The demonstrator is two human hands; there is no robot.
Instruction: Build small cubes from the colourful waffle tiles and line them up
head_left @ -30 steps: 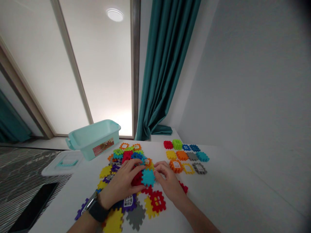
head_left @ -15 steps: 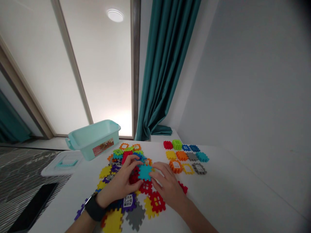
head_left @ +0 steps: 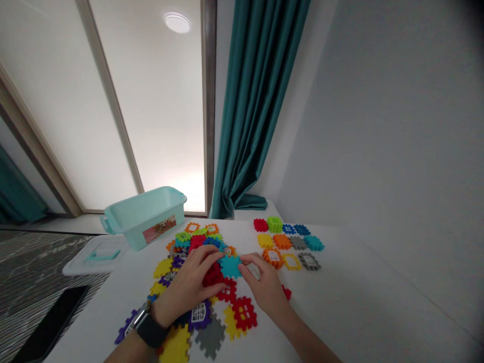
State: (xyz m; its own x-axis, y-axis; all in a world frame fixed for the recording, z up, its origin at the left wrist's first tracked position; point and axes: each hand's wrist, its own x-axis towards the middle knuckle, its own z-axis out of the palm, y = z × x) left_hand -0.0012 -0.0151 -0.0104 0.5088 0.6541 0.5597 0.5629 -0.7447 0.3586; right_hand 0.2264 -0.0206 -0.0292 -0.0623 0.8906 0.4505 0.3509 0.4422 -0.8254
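Note:
A light-blue toothed tile (head_left: 230, 266) is held up between my two hands over the pile. My left hand (head_left: 191, 280), with a dark watch at its wrist, has its fingertips at the tile's left edge. The thumb and fingers of my right hand (head_left: 264, 285) pinch the tile's right edge. Below lie red window tiles (head_left: 244, 313), a purple window tile (head_left: 199, 313), a grey tile (head_left: 212, 337) and a yellow tile (head_left: 176, 345). Part of the pile is hidden by my left hand and forearm.
Rows of coloured tiles (head_left: 282, 241) lie at the right on the white table (head_left: 340, 302). A mint-green bin (head_left: 151, 217) stands at the back left, beside a clear lid (head_left: 94, 256). A black flat object (head_left: 51, 322) is at the lower left.
The light-blue tile has shifted slightly right and tilted flatter. My right hand's fingers have drawn together on its edge. My left hand has turned a little.

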